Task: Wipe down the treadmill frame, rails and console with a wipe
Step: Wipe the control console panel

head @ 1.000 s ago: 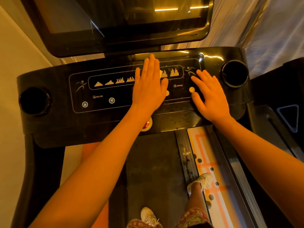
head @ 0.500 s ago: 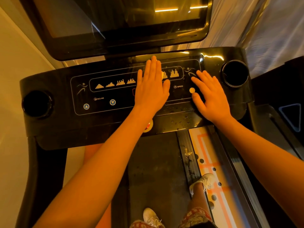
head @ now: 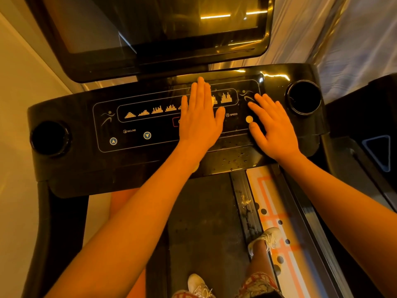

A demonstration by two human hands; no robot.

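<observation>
**Console** (head: 64,168): black panel, long axis running left to right, below the screen (head: 150,29). One cup holder (head: 50,138) sits at its left end, and another at its right end.

**Left hand** (head: 199,119): lies flat, fingers straight and together, palm down on the panel's middle, covering part of the program graphs. It grips nothing that shows.

**Right hand** (head: 272,127): lies flat, fingers slightly spread, on the panel's right part beside the speed button. It is near the right cup holder but apart from it, and nothing is pinched.

**Wipe**: not visible. Whether one lies under a palm cannot be told.

**Droplets** (head: 234,158): on the console's near lip, between the two wrists.

**Belt** (head: 204,222), **rail** (head: 311,222): below, with no hand on them.

**Bearing of next move (judged)**: the uncovered panel stretches leftward from the left hand along the long axis, so the left hand is nearer to it.

**Change**: both hands keep the same spots on the panel as half a second and a second ago. Only the view has shifted a little.
</observation>
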